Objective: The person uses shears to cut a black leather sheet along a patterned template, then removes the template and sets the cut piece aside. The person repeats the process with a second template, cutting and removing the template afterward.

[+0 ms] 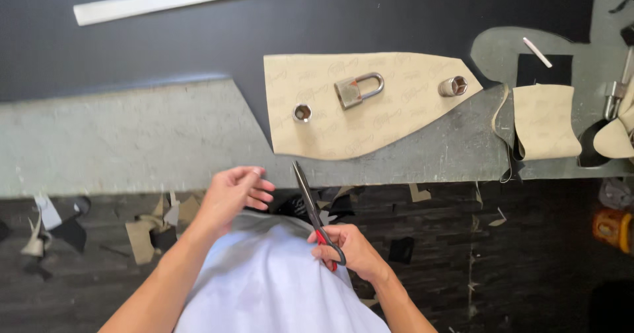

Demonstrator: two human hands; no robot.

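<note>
Along the bench's near edge lies a tan pattern piece (360, 105), weighted by a padlock (357, 89) and two sockets (302, 112). Just below the edge, right hand (349, 248) grips closed scissors (310, 204); left hand (232, 193) hovers open, empty, just beside the blade tips.

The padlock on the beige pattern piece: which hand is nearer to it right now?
Left. The left hand sits below-left of the padlock; the right hand, gripping scissors, is farther below.

Place: I read this as a cutting workshop.
Bench: worn table (119, 141), tan pattern piece (356, 121) weighted by padlock (357, 89) and sockets (452, 86).
Floor: offcuts (155, 227) strewn about.
</note>
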